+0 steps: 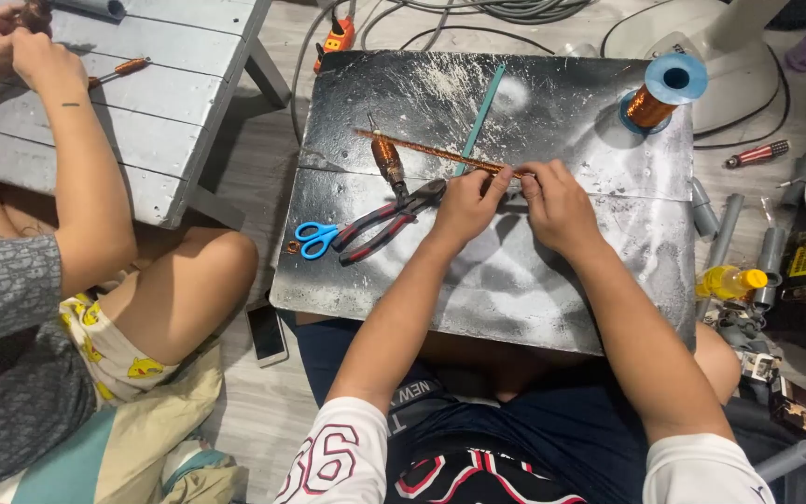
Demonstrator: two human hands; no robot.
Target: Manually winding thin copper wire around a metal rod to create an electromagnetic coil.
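Note:
My left hand (466, 201) and my right hand (552, 201) pinch the near end of a long thin rod wrapped in copper wire (422, 149), which lies slanted across a dark, paint-smeared board (515, 280) on my lap. The rod runs from my fingers up to the left. Just left of my left hand lie red-and-black pliers (389, 222), blue-handled scissors (317, 237) and a small copper-wound coil (386, 159). A teal strip (479, 117) crosses the board diagonally. A spool of copper wire with blue flanges (661, 93) stands at the board's far right corner.
Another person sits at the left, hands (11, 42) busy over a grey plank table (170, 103) with a screwdriver (118, 70) on it. A phone (266, 331) lies on the floor. Grey tubes (725, 233), a yellow bottle (729, 280) and cables clutter the right.

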